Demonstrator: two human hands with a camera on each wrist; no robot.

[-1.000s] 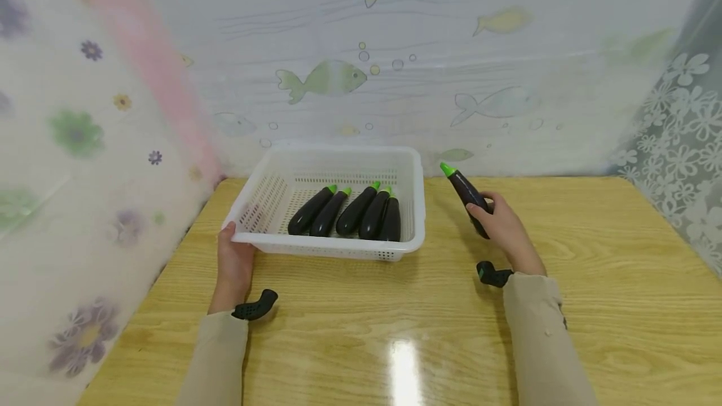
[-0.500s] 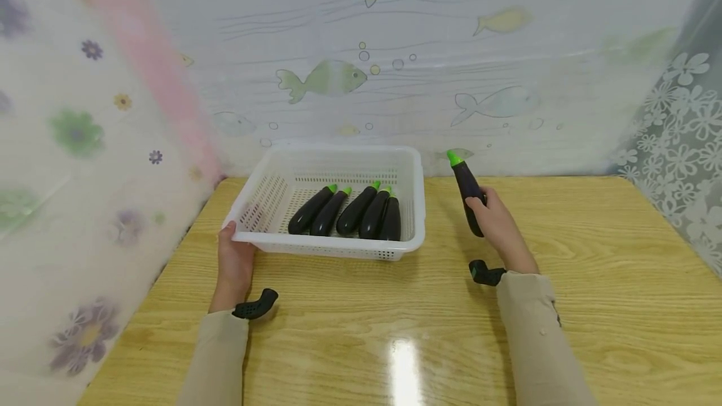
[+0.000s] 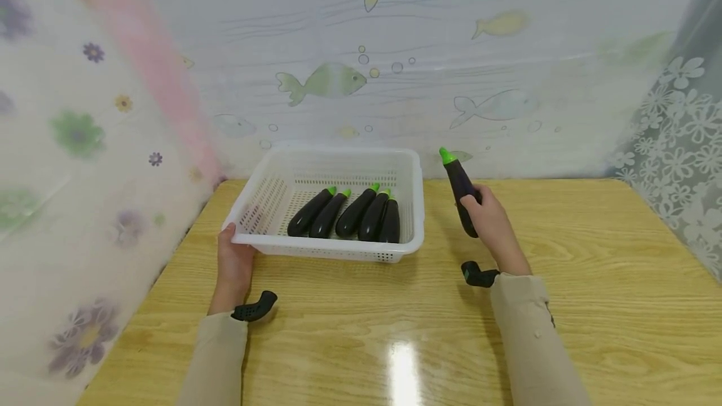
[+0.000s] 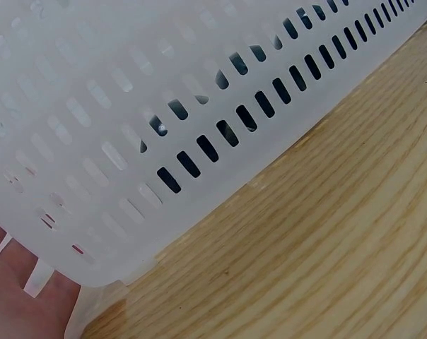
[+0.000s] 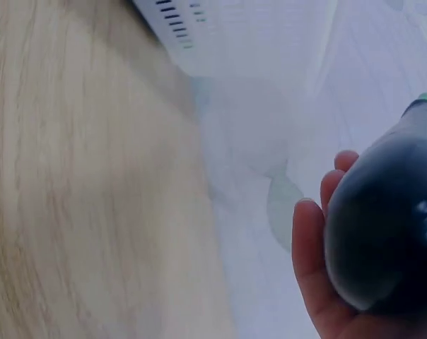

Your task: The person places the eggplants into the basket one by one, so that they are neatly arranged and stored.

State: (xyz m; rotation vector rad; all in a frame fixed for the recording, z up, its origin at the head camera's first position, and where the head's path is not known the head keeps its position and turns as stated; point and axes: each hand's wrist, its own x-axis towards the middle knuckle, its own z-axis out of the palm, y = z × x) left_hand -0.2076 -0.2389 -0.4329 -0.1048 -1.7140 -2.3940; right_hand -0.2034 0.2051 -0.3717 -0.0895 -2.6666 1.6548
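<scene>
Eggplant (image 3: pixel 461 196), a glossy dark-purple toy with a bright green stem cap, is gripped in the right hand (image 3: pixel 489 225), whose fingers curl round its rounded lower end; it is lifted above the worktop (image 3: pixel 592 281), to the right of the basket (image 3: pixel 333 248) and apart from it. Nearest the viewer, the worktop is pale yellow wood-grain laminate, smooth enough to show a bright glare patch. Both forearms wear beige sleeves (image 3: pixel 527 337), each with a small black wrist mount. The left hand (image 3: pixel 234 262) holds the near-left corner of the basket, thumb on the rim; the left wrist view shows the palm (image 4: pixel 19 307) against the slotted wall. The basket is white plastic, rectangular, shallow, with rounded corners and rows of oblong slots. Inside it lie five more eggplants (image 3: pixel 352 213), side by side and touching, stems toward the far side. The held eggplant stands steeply, long axis tilted slightly left, stem up and away from the person. Beyond, translucent curtains enclose the worktop: fish and bubbles at the back (image 3: pixel 395 67), flowers at the left and right.
</scene>
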